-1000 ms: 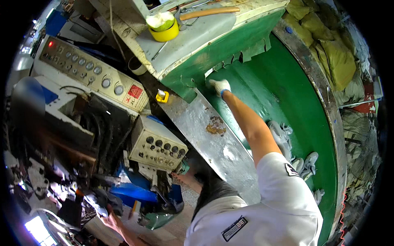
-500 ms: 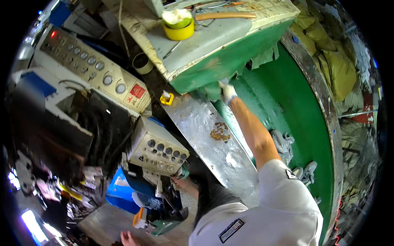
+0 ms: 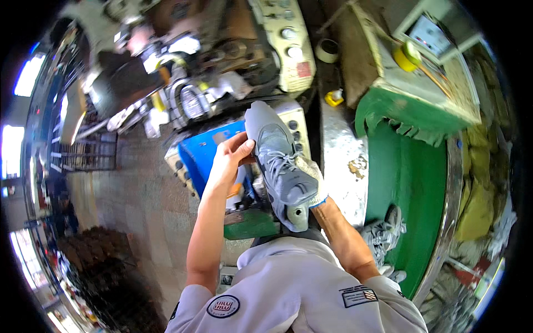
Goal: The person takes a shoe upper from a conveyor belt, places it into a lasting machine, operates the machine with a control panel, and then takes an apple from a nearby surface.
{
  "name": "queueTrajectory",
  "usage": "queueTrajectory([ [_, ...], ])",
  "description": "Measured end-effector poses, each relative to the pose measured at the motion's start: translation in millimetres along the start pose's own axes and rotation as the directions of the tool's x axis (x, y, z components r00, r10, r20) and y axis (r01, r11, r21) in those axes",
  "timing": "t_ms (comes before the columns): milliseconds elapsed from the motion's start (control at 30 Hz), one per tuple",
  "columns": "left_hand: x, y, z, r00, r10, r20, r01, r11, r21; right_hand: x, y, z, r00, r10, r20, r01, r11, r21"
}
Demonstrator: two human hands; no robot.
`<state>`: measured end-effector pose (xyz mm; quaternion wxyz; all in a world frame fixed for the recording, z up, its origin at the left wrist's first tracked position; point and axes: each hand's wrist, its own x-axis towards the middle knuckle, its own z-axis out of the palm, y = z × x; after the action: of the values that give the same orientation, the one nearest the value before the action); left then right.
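Both my hands hold a grey lace-up sneaker (image 3: 280, 161) upright in front of my body, over the small machine. My bare left hand (image 3: 230, 152) grips its left side, the thumb along the edge and the other fingers partly hidden behind. My right hand (image 3: 312, 176), in a white knit glove, is closed around the right side near the toe; its fingertips are hidden. A smooth grey part (image 3: 260, 117) sticks out above the laces. Below the toe shows a lighter grey piece (image 3: 297, 215) with a dark round hole; I cannot tell what it is.
Beneath the shoe stands a blue-sided machine (image 3: 202, 152) with knobs. A metal ledge (image 3: 338, 150) and a green belt (image 3: 408, 183) carrying more grey sneakers (image 3: 383, 233) lie to the right. A yellow tape roll (image 3: 407, 56) sits on the bench, far right.
My right hand has come back from the green-draped opening over the belt to in front of my body. A sneaker is now between both hands. The view has swung left.
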<state>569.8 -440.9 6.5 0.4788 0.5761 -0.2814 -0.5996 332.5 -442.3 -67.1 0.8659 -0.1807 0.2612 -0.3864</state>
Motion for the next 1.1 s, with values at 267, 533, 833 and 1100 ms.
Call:
queueTrajectory([
  [267,-11,-1,-114,0.955,0.038,-0.294,-0.083,0.987,-0.141,63,40,94,1.0,-0.027,-0.014,0.02,0.933,-0.36],
  [533,14,16,-149,0.834,0.207,-0.511,-0.355,0.911,-0.21,120,68,156,0.956,-0.293,0.006,0.251,0.81,-0.53],
  [833,11,0,-145,0.817,0.16,-0.554,-0.347,0.903,-0.252,156,99,168,0.921,-0.389,-0.027,0.314,0.779,-0.542],
  [1100,2,-22,-134,0.974,-0.052,-0.219,-0.07,0.856,-0.512,159,107,155,0.966,-0.229,-0.118,0.178,0.925,-0.335],
])
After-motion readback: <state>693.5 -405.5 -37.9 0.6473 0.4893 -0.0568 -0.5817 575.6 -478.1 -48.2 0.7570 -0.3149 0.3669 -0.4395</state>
